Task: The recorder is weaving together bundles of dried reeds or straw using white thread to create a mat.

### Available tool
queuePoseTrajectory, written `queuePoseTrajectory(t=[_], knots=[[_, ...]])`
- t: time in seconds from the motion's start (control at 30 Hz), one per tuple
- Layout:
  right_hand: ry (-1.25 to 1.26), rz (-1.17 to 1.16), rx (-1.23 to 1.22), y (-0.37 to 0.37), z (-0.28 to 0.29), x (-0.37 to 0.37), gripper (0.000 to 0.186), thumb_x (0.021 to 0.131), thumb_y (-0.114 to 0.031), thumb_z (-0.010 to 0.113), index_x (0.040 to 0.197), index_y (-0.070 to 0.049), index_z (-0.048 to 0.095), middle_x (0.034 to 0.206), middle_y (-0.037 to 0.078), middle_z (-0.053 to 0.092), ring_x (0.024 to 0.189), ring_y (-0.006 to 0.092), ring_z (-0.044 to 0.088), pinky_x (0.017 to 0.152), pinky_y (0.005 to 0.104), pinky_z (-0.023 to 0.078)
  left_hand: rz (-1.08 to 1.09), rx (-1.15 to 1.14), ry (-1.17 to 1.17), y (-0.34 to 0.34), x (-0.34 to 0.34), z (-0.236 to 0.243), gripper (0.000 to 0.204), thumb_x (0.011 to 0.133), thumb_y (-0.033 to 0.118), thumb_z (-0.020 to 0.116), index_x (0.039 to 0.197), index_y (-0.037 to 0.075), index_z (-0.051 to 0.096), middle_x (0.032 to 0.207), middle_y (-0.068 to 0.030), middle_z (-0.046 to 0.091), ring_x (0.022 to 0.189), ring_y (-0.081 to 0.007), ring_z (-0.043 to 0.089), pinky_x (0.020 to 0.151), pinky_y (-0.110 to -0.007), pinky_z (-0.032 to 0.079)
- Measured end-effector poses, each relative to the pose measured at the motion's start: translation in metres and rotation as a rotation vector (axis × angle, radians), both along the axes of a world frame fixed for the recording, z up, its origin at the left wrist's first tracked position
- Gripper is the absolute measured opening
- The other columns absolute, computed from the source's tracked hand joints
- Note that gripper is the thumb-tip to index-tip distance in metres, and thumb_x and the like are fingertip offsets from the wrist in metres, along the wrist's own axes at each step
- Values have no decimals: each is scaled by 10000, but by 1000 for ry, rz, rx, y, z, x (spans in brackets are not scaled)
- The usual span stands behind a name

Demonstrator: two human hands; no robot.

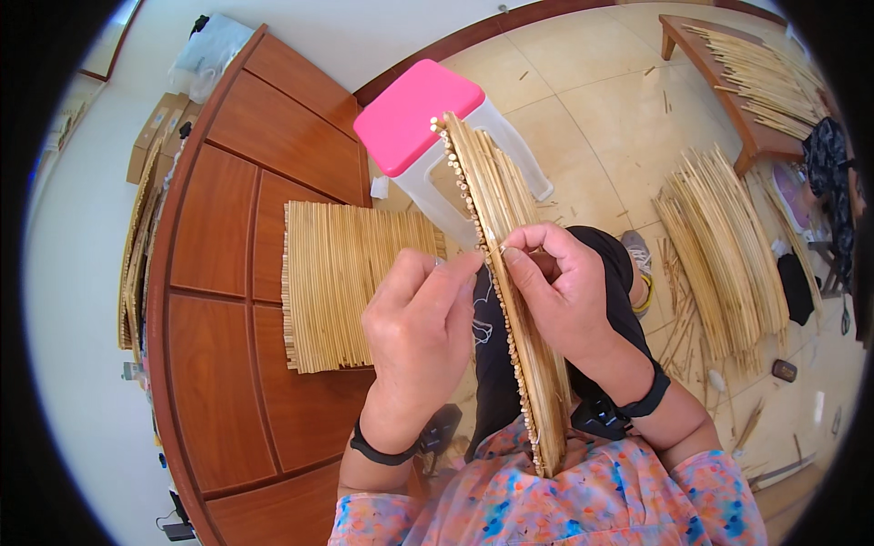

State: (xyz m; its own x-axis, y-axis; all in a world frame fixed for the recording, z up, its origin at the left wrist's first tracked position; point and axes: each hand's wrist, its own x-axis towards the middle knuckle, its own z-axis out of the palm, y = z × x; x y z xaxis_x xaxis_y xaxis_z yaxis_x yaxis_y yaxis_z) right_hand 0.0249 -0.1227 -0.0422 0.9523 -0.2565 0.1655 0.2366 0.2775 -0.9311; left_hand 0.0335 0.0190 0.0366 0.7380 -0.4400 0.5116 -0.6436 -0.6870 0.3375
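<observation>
Pinched tight, your L hand [410, 332] has thumb & forefinger together at the edge of a pale stalk bundle [498, 187]; what's btwn the tips is too small to tell. Your R hand [569, 287], thumb & forefinger also together, works opp. at the same edge, nr a tiny white bit. The bundle stands on edge btwn your legs, cut ends facing L, lower end against your patterned shirt [528, 510]. To L, a stalk mat [332, 287] by a wood-panelled unit [214, 218]; ahead, a pink-topped stool [419, 109]; to R, more stalks [719, 255] on the tiled floor [601, 109], nr a loaded bench [754, 138].
</observation>
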Motion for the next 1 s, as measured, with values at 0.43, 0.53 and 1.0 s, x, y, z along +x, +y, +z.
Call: queuePoseTrajectory(t=[0.43, 0.53, 1.0], knots=[[-12, -35, 30, 5, -3, -1, 57, 892, -37, 670, 940, -9, 656, 785, -12, 620, 617, 5, 509, 541, 183, 402, -22, -2, 50, -3, -12, 1, 291, 822, -86, 668, 1090, 15, 716, 758, -81, 540, 599, -160, 529, 531, -270, 435], [-13, -37, 42, 6, -2, -1, 53, 896, -39, 667, 938, -8, 656, 784, -13, 619, 627, 5, 514, 546, 182, 405, -23, 27, 40, -4, -12, 2, 295, 823, -84, 667, 1099, 9, 712, 763, -84, 545, 599, -166, 533, 529, -273, 435], [-44, -59, 38, 7, -2, -1, 55, 887, -3, 661, 942, -4, 652, 787, -5, 625, 643, 14, 526, 558, 186, 413, -34, 65, -30, -7, -9, 3, 281, 764, -61, 695, 1040, -7, 713, 734, -85, 525, 601, -244, 564, 518, -356, 461]])
